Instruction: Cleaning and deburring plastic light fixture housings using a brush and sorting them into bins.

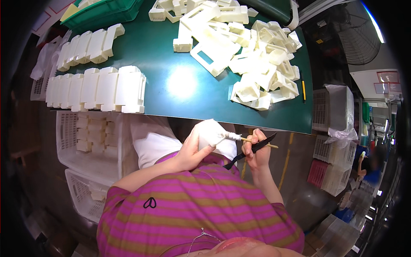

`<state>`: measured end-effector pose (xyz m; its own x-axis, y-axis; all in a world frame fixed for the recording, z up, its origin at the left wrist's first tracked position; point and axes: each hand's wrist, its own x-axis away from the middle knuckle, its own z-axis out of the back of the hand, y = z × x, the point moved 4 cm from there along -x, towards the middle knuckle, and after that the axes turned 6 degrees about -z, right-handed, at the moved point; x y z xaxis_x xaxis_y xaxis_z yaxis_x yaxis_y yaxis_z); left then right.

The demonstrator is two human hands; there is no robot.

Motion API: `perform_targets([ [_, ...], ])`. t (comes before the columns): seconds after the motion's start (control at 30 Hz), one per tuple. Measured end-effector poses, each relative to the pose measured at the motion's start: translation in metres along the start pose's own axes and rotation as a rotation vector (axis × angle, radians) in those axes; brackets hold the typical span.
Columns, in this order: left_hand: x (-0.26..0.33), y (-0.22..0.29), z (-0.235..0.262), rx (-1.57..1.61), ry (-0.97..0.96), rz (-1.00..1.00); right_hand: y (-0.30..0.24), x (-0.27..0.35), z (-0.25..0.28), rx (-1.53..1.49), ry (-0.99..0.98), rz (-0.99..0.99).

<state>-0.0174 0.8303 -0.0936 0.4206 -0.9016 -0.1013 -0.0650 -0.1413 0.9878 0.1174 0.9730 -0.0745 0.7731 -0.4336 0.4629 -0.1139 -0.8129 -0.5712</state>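
My left hand (192, 147) is closed around a white moulded plastic part (209, 130), held in front of my body just off the table's near edge. In my right hand (256, 150) is a thin wooden stick (246, 139) with white cloth-like wrapping (233, 136) at one end. That wrapped end meets the right side of the part. A flat black strip (263, 144) crosses my right fingers, and its lower end hangs toward my shirt. Whether it is a tool or a strap I cannot tell.
On the green table (162, 96) lies a large heap of white plastic parts (257, 55). Rows of similar parts (98, 90) line its left side, below a green bin (107, 15). A yellow pencil-like stick (304, 90) lies at the right edge. White crates (64, 141) stand below left.
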Motion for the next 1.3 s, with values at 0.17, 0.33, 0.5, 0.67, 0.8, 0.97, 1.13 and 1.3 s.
perform_targets([
  [0.17,-0.006,0.004,0.007,-0.484,0.047,-0.021,0.014,0.033,-0.042,0.965,0.160,0.474],
  [0.33,-0.003,0.015,0.015,-0.442,0.082,-0.080,0.021,0.006,-0.022,-0.080,0.107,-0.096],
  [0.5,-0.018,0.050,0.026,-0.267,-0.087,-0.125,0.001,-0.001,-0.024,-0.632,-0.140,-0.097],
  [0.67,-0.091,0.138,0.141,-0.991,0.165,-0.239,-0.007,-0.010,-0.012,-0.505,-0.053,-0.125],
  [0.8,-0.151,0.144,0.217,-1.105,0.300,0.027,0.009,-0.013,-0.007,-0.457,-0.008,-0.203],
  [0.97,-0.167,0.088,0.264,-1.633,-0.140,-0.134,0.013,-0.017,-0.003,-0.427,0.025,-0.220],
  [1.13,-0.153,0.083,0.261,-1.388,-0.131,-0.017,0.003,-0.011,0.005,-0.375,0.083,-0.141],
  [1.3,-0.132,0.096,0.278,-1.403,-0.091,0.037,-0.004,-0.016,-0.012,-0.329,0.010,-0.156],
])
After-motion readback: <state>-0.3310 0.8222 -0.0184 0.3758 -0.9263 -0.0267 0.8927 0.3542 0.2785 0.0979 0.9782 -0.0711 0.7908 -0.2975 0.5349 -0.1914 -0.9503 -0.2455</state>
